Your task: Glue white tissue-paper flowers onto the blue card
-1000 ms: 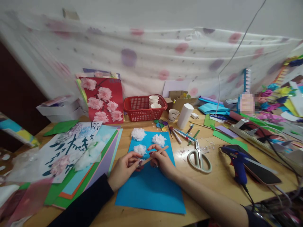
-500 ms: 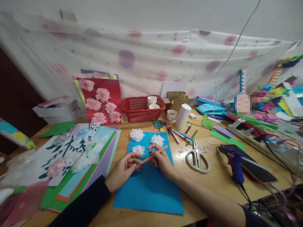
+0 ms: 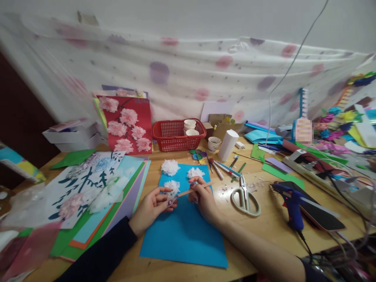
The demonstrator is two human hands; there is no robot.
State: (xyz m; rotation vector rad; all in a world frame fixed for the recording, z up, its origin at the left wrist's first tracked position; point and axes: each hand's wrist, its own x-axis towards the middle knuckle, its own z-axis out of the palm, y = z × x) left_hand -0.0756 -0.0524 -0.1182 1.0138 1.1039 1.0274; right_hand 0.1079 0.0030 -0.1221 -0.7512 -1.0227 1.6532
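Note:
My right hand (image 3: 202, 197) pinches a flat, light-brown wooden stick (image 3: 195, 189) above the blue sheet of paper (image 3: 185, 239). The stick's left end reaches the closed fingertips of my left hand (image 3: 155, 205), where a small pale, shiny part shows; its exact kind is unclear. Three white crumpled-paper flowers lie at the sheet's far end: one flower at the upper left corner (image 3: 170, 167), another to the right (image 3: 196, 173), and a third flower (image 3: 172, 187) just behind my left fingers.
Scissors (image 3: 244, 199) and a blue glue gun (image 3: 290, 205) lie to the right. Behind are a red basket (image 3: 167, 137), a paper cup (image 3: 214, 144) and a white roll (image 3: 228, 145). Coloured papers (image 3: 129, 203) and a flower picture (image 3: 85, 188) lie left; a red flower picture (image 3: 129, 129) stands behind.
The stick has turned flatter and shifted slightly right and up. My left fingers have moved a little and now cover more of its end. The view has shifted slightly.

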